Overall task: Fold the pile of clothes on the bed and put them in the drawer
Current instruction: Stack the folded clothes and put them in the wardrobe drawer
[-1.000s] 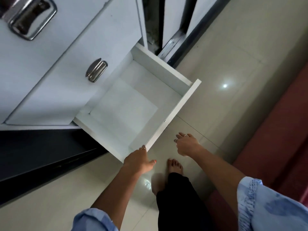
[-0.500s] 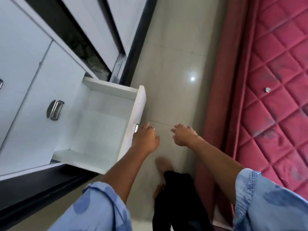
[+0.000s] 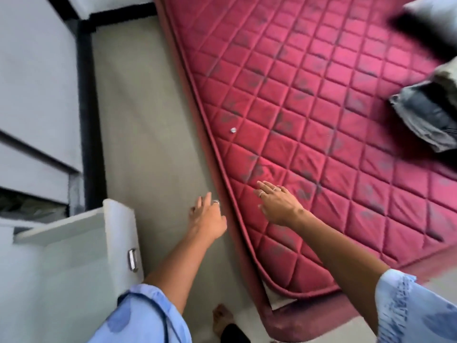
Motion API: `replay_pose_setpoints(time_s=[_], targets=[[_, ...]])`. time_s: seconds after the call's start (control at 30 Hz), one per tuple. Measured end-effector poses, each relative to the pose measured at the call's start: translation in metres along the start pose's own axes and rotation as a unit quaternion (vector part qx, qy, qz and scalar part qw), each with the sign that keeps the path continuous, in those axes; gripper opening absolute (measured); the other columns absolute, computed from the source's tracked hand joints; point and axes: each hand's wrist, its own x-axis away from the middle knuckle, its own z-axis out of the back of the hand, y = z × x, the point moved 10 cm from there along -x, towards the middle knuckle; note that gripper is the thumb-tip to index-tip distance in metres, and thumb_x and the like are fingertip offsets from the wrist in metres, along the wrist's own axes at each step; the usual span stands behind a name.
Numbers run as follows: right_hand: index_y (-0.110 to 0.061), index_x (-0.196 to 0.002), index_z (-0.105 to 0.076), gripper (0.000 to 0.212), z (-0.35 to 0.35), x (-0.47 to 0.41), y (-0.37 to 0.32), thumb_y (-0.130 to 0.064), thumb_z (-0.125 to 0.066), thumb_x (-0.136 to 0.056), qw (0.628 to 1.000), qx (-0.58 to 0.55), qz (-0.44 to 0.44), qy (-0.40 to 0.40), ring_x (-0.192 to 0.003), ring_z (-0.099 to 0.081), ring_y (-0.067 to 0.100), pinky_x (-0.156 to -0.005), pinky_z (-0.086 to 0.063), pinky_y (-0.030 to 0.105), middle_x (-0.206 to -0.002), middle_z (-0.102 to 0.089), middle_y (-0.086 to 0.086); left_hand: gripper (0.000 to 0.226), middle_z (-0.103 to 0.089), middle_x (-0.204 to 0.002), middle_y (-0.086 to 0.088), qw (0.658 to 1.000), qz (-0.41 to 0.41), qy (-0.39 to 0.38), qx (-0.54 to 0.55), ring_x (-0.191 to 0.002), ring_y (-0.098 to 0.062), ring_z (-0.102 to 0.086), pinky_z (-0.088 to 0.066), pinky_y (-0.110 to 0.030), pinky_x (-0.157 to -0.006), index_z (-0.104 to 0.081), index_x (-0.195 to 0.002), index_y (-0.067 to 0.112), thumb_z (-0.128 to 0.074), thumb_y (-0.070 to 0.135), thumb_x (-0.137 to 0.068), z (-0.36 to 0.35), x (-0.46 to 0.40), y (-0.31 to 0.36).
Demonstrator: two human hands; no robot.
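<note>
Both hands left white drawer [image 3: 108, 243] | left hand [image 3: 206, 216], right hand [image 3: 277, 204] loose-fingered, holding nothing | quilted red mattress [image 3: 309, 95]

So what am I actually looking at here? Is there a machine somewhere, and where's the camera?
No machine: these are a person's two bare hands, filmed by a wide-angle camera worn on the head, looking forward and down. The left hand hangs over the floor, fingers relaxed, holding nothing. The right hand reaches over the edge of the red quilted mattress, also empty, with rings on its fingers. Folded dark clothes lie at the far right of the bed. At lower left a white drawer stands pulled open, with a metal handle on its front. The blue cloth at the bottom is the person's sleeves.
</note>
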Motion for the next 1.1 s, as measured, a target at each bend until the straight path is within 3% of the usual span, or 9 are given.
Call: replay_pose_setpoints(time_s=[0.27,0.57,0.67,0.73,0.8,0.93,1.0,1.1], targets=[[-0.014,-0.15,-0.026,0.057,-0.009,0.113,0.182,-0.033,-0.041,-0.099,0.986,-0.037,-0.164,-0.005,-0.149,-0.007,0.017,-0.118,-0.015,0.038,-0.162,-0.006,0.005,0.055,-0.001,-0.161,-0.001,0.987,-0.116,-0.059,-0.093,-0.148,-0.024,-0.002,-0.015,-0.045,-0.116,-0.032,-0.146,0.014,-0.045,0.036,-0.097,-0.025,0.0,0.156],[-0.016,-0.149,-0.028,0.058,-0.02,0.183,0.37,-0.043,-0.038,-0.099,0.953,-0.133,-0.268,0.048,-0.148,-0.011,0.017,-0.118,-0.015,0.04,-0.161,-0.011,0.005,0.055,-0.002,-0.161,-0.001,0.98,-0.111,-0.059,-0.154,-0.148,-0.025,0.0,-0.013,-0.044,-0.117,-0.031,-0.147,0.017,-0.042,0.039,-0.098,-0.018,-0.04,0.283],[-0.012,-0.144,-0.04,0.073,-0.012,0.192,0.43,-0.057,-0.021,-0.089,0.941,-0.162,-0.27,0.12,-0.144,-0.028,0.022,-0.114,-0.023,0.046,-0.156,-0.03,0.009,0.055,-0.011,-0.16,-0.001,0.982,-0.095,-0.07,-0.148,-0.147,-0.024,-0.006,-0.018,-0.043,-0.115,-0.032,-0.146,0.018,-0.042,0.043,-0.097,-0.03,-0.067,0.338],[-0.009,-0.133,-0.054,0.072,-0.002,0.201,0.463,-0.055,-0.024,-0.086,0.94,-0.151,-0.251,0.177,-0.131,-0.048,0.028,-0.105,-0.037,0.05,-0.143,-0.049,0.012,0.056,-0.024,-0.156,-0.002,0.986,-0.076,-0.078,-0.123,-0.145,-0.025,-0.019,-0.025,-0.042,-0.114,-0.036,-0.144,0.017,-0.044,0.045,-0.096,-0.035,-0.086,0.372],[-0.009,-0.128,-0.058,0.062,0.004,0.218,0.512,-0.049,-0.033,-0.09,0.931,-0.143,-0.259,0.213,-0.123,-0.055,0.028,-0.1,-0.043,0.049,-0.136,-0.056,0.012,0.057,-0.041,-0.147,-0.007,0.991,-0.075,-0.079,-0.073,-0.137,-0.027,-0.037,-0.033,-0.039,-0.111,-0.044,-0.139,0.013,-0.05,0.046,-0.094,-0.039,-0.108,0.423],[-0.007,-0.133,-0.053,0.065,0.009,0.257,0.624,-0.051,-0.033,-0.09,0.903,-0.149,-0.315,0.25,-0.126,-0.052,0.031,-0.102,-0.042,0.047,-0.138,-0.053,0.015,0.051,-0.053,-0.137,-0.013,0.994,-0.07,-0.071,0.047,-0.129,-0.028,-0.048,-0.035,-0.028,-0.102,-0.052,-0.133,0.009,-0.05,0.043,-0.096,-0.024,-0.138,0.532],[-0.006,-0.136,-0.05,0.07,0.002,0.276,0.68,-0.055,-0.032,-0.089,0.877,-0.178,-0.372,0.246,-0.131,-0.046,0.032,-0.106,-0.038,0.047,-0.143,-0.048,0.016,0.048,-0.057,-0.133,-0.012,0.992,-0.065,-0.08,0.076,-0.126,-0.029,-0.051,-0.037,-0.029,-0.101,-0.058,-0.126,0.009,-0.046,0.045,-0.097,-0.018,-0.155,0.572],[-0.004,-0.142,-0.04,0.065,-0.007,0.287,0.742,-0.047,-0.047,-0.095,0.831,-0.238,-0.443,0.238,-0.14,-0.033,0.031,-0.113,-0.029,0.045,-0.151,-0.035,0.018,0.038,-0.067,-0.118,-0.011,0.984,-0.04,-0.078,0.157,-0.107,-0.03,-0.062,-0.048,-0.037,-0.093,-0.065,-0.102,0.012,-0.045,0.044,-0.098,-0.017,-0.185,0.604]])
